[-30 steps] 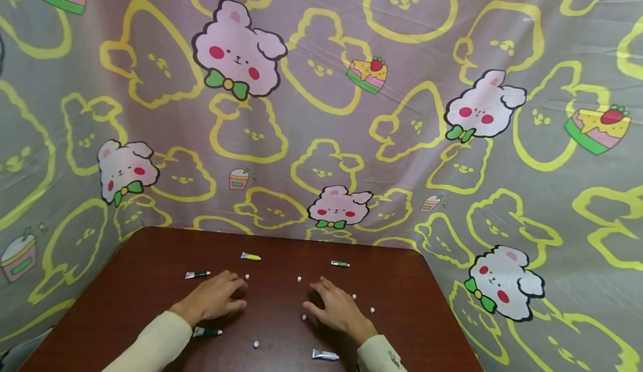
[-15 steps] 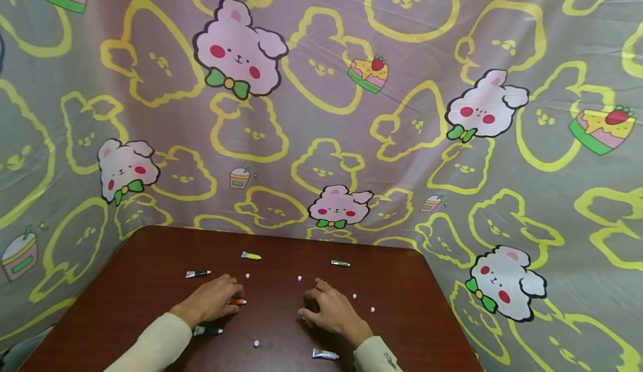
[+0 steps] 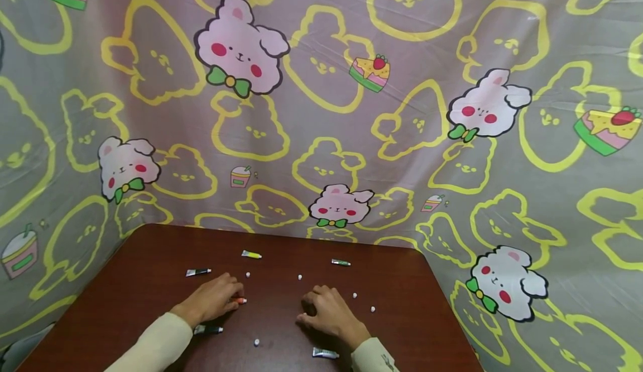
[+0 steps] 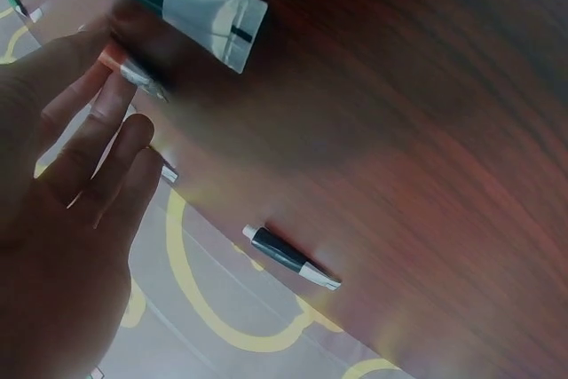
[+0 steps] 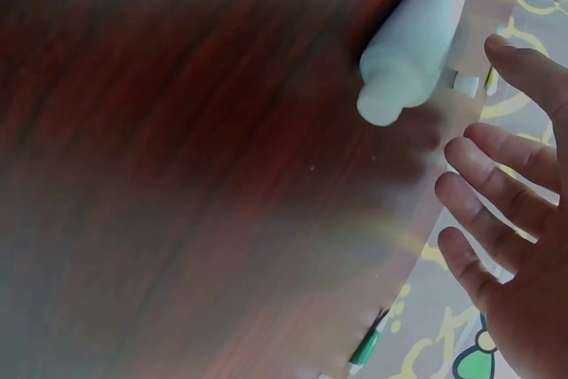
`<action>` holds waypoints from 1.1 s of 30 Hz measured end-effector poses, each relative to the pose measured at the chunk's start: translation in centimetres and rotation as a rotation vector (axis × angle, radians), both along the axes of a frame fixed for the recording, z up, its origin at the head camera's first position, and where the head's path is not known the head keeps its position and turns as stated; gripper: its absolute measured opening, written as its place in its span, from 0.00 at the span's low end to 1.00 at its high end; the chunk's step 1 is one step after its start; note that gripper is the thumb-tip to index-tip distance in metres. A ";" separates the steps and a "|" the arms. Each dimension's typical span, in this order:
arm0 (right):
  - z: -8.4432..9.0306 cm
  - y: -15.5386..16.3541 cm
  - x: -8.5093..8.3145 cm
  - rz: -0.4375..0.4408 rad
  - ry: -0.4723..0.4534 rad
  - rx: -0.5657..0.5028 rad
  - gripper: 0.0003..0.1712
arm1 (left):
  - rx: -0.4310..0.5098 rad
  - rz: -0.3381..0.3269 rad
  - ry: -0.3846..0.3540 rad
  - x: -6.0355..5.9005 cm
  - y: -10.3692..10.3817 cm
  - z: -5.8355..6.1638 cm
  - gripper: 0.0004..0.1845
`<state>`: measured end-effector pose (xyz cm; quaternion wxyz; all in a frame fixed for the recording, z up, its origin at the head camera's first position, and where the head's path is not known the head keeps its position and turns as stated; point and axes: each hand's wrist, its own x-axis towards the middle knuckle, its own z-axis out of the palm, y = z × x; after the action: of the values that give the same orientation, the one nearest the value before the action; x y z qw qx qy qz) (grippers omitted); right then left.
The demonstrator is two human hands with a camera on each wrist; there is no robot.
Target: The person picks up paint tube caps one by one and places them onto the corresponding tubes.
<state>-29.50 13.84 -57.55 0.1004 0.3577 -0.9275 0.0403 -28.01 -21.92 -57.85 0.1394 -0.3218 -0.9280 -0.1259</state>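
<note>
In the head view, my left hand (image 3: 213, 298) is at the left of the table, its thumb and fingers pinching a small orange-red paint tube (image 3: 241, 300) low over the wood. The left wrist view shows this orange paint tube (image 4: 122, 64) at the thumb and fingertips. Just nearer than that hand lies a dark paint tube (image 3: 209, 330). My right hand (image 3: 329, 311) hovers right of centre with loosely bent, parted fingers and no object gripped. In the right wrist view a white cap (image 5: 466, 83) shows near its thumb tip, with a pale paint tube (image 5: 413, 42) alongside.
On the brown table (image 3: 281, 316) lie a black tube (image 3: 198, 272), a yellow tube (image 3: 251, 254), a green tube (image 3: 341, 262) and a silver tube (image 3: 325, 353). Several white caps, one at front (image 3: 257, 342), are scattered between. A patterned cloth (image 3: 331, 126) hangs behind.
My left hand has shifted slightly left, and the orange paint tube at its fingertips has come into view. The right hand has drawn slightly left, its fingers more bent, hiding the cap by its thumb.
</note>
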 end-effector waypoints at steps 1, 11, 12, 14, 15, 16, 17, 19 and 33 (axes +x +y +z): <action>0.0 0.0 0.0 0.003 0.006 0.000 0.25 | 0.012 -0.023 0.036 -0.4 -0.3 -0.7 0.11; -0.1 -0.3 -0.2 0.040 0.030 0.009 0.21 | 0.006 0.020 -0.006 0.2 0.4 0.4 0.12; -0.1 -0.3 -0.2 0.042 0.031 0.007 0.20 | -0.001 0.028 -0.014 0.3 0.4 0.5 0.12; -0.1 -0.3 -0.2 0.047 0.035 0.004 0.18 | -0.007 0.034 -0.014 0.3 0.5 0.5 0.11; -0.1 -0.3 -0.2 0.050 0.034 -0.001 0.18 | -0.007 0.036 -0.011 0.2 0.5 0.5 0.11; -0.1 -0.3 -0.1 0.053 0.036 -0.005 0.17 | -0.005 0.035 -0.005 0.2 0.6 0.4 0.11; -0.1 -0.3 -0.1 0.057 0.035 -0.012 0.16 | -0.004 0.034 -0.001 0.2 0.6 0.3 0.11; -0.1 -0.3 -0.1 0.065 0.035 -0.023 0.15 | 0.000 0.032 0.006 0.2 0.6 0.2 0.11; -0.3 -0.4 -0.1 0.132 0.093 -0.049 0.10 | 0.017 0.021 0.031 0.1 0.7 -0.2 0.12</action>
<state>-29.60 13.41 -57.82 0.1493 0.4171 -0.8950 0.0526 -27.93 -21.26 -58.03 0.1579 -0.3126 -0.9280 -0.1271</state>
